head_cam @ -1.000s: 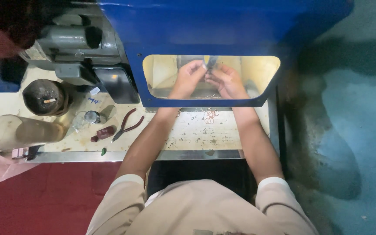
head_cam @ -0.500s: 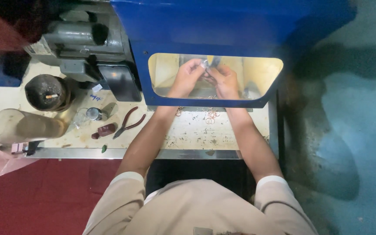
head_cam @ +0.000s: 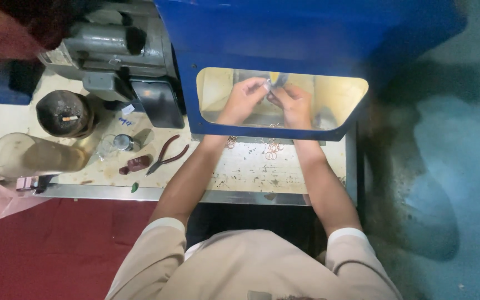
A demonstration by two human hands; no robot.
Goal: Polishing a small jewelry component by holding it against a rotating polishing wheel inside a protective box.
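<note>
While both arms reach through the blue hood's [head_cam: 306, 33] window, my left hand [head_cam: 244, 100] and right hand [head_cam: 293, 103] pinch one small piece [head_cam: 269, 85] between closed fingertips. Copper rings [head_cam: 273, 149] lie on the bench just below, pliers [head_cam: 166, 155] farther left

A single head-worn camera is looking almost straight down from above the person's shoulders, with their beige-sleeved arms stretching up the frame away from the lens. It is sitting fairly near, taking in the scuffed cream desk [head_cam: 251, 172], the large blue metal hood with a lit window [head_cam: 284, 33] at the top, and dark floor running down the right edge.
</note>
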